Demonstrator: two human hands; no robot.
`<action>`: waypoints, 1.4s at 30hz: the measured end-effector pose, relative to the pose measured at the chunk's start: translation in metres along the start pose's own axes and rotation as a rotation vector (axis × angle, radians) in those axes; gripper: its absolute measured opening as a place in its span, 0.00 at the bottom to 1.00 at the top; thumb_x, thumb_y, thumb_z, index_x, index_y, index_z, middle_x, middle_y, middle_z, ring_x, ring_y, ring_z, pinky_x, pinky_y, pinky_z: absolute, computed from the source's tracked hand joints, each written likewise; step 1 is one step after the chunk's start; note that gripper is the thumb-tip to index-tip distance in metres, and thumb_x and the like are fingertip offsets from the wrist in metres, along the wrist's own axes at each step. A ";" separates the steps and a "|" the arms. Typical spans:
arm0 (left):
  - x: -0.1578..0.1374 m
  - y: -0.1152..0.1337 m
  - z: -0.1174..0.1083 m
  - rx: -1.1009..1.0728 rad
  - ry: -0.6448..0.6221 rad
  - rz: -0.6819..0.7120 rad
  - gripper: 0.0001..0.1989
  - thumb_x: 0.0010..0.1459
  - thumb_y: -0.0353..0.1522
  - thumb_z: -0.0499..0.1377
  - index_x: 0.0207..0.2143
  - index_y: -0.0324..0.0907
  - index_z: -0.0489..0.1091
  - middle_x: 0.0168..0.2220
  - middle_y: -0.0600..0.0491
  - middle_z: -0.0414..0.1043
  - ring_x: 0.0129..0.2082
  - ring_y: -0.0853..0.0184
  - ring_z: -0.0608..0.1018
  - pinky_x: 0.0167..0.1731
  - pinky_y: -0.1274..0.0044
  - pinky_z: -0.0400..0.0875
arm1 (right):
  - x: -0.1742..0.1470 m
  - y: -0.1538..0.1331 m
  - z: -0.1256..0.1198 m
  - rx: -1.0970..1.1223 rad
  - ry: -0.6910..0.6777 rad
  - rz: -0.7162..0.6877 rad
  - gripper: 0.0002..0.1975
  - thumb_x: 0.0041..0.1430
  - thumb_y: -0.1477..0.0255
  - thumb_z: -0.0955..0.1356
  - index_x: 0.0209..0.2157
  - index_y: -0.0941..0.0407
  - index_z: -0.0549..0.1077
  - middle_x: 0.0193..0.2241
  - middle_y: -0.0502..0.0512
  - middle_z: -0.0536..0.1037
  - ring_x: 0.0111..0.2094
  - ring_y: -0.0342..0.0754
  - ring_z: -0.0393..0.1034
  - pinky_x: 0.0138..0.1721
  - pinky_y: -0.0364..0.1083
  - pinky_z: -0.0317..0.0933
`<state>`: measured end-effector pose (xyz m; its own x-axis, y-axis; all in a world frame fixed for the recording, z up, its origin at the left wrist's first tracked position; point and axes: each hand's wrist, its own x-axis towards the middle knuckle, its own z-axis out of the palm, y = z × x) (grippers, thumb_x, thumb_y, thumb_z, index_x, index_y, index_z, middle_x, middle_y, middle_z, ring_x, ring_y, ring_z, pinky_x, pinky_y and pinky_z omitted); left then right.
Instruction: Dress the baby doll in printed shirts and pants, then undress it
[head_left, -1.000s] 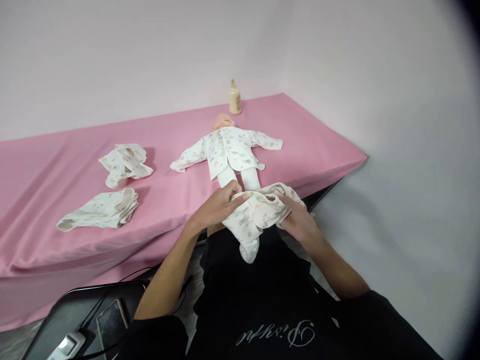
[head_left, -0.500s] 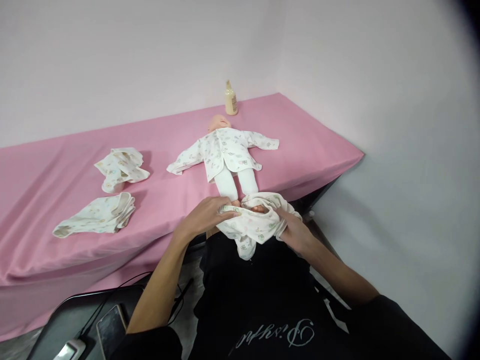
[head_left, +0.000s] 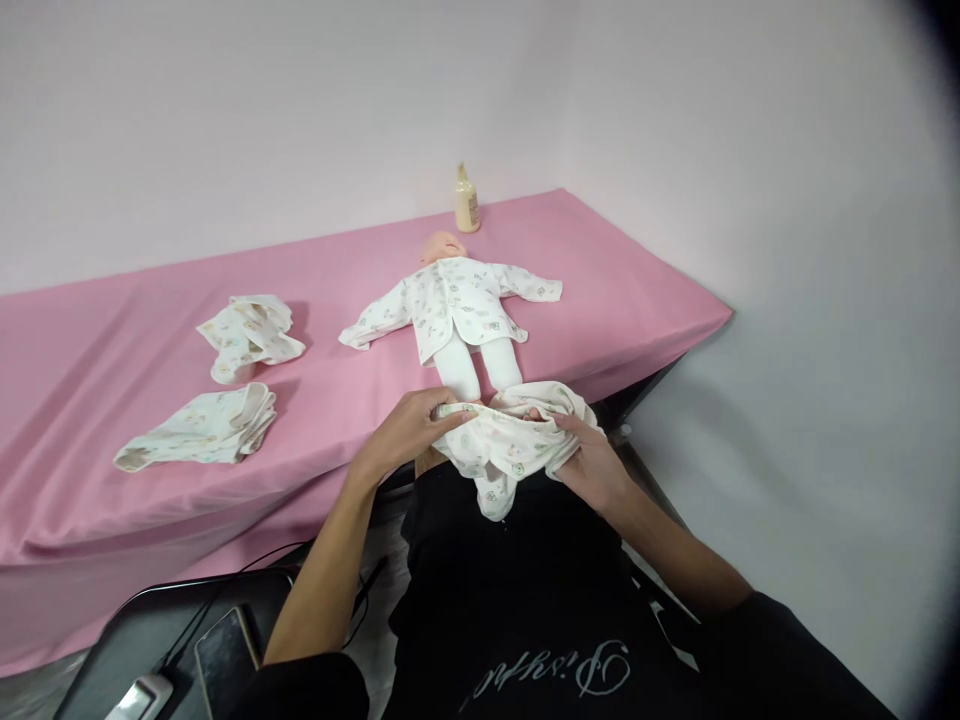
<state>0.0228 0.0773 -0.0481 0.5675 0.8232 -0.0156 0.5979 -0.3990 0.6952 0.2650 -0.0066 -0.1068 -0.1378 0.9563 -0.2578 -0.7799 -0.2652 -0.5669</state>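
Observation:
A baby doll (head_left: 444,247) lies on its back on the pink-covered table, dressed in a white printed jacket (head_left: 469,300) with its arms spread. Its white legs (head_left: 499,364) point toward me. Bunched around the feet, at the table edge, are white printed baby pants (head_left: 517,445). My left hand (head_left: 420,425) pinches the waistband at its left side. On the other side my right hand (head_left: 592,455) grips the same waistband. The opening is spread between both hands, and the doll's feet are mostly hidden by the cloth.
Two printed cloth garments, one crumpled (head_left: 251,338) and one folded (head_left: 202,428), lie on the pink sheet (head_left: 330,270) to the left. A pump bottle (head_left: 466,205) stands behind the doll's head. A black chair (head_left: 112,650) at lower left holds a phone (head_left: 227,655) and a white device (head_left: 142,697).
The near edge of the pants' waistband has risen a little, covering more of the doll's feet. Both hands keep their grip. The view has shifted slightly.

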 end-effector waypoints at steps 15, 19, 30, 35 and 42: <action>0.004 -0.009 -0.001 -0.124 -0.109 0.077 0.15 0.62 0.45 0.59 0.36 0.44 0.75 0.34 0.54 0.73 0.31 0.69 0.70 0.31 0.77 0.60 | -0.016 0.052 -0.005 -0.198 0.018 0.032 0.26 0.49 0.70 0.78 0.51 0.52 0.75 0.45 0.54 0.82 0.49 0.55 0.77 0.55 0.55 0.68; 0.004 -0.011 -0.002 -0.146 -0.090 0.066 0.15 0.62 0.45 0.59 0.34 0.43 0.75 0.32 0.54 0.73 0.31 0.70 0.70 0.31 0.77 0.61 | -0.023 0.057 -0.017 -0.392 0.027 -0.109 0.26 0.50 0.69 0.78 0.52 0.48 0.75 0.43 0.51 0.82 0.54 0.53 0.73 0.62 0.56 0.61; 0.014 -0.010 0.004 -0.177 0.009 0.048 0.17 0.61 0.46 0.60 0.31 0.41 0.72 0.29 0.56 0.67 0.29 0.72 0.64 0.30 0.78 0.57 | -0.038 0.100 -0.028 -0.242 -0.006 -0.056 0.31 0.56 0.63 0.75 0.61 0.49 0.70 0.54 0.54 0.78 0.64 0.56 0.62 0.68 0.60 0.51; 0.018 -0.013 0.006 -0.174 -0.001 0.044 0.17 0.61 0.46 0.60 0.32 0.41 0.72 0.29 0.56 0.66 0.28 0.72 0.64 0.29 0.78 0.57 | -0.050 0.108 -0.034 -0.423 -0.025 -0.085 0.32 0.59 0.59 0.72 0.64 0.46 0.66 0.57 0.54 0.75 0.66 0.55 0.60 0.69 0.59 0.47; 0.020 -0.018 0.010 -0.123 0.130 0.034 0.17 0.63 0.45 0.58 0.32 0.41 0.70 0.31 0.55 0.68 0.31 0.70 0.67 0.32 0.77 0.60 | -0.041 0.114 -0.035 -0.679 0.083 -0.222 0.30 0.58 0.58 0.73 0.61 0.48 0.70 0.59 0.54 0.74 0.67 0.55 0.57 0.72 0.58 0.39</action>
<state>0.0292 0.0963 -0.0681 0.5032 0.8587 0.0967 0.5012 -0.3812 0.7769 0.2034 -0.0807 -0.1878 0.0479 0.9912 -0.1233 -0.2285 -0.1093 -0.9674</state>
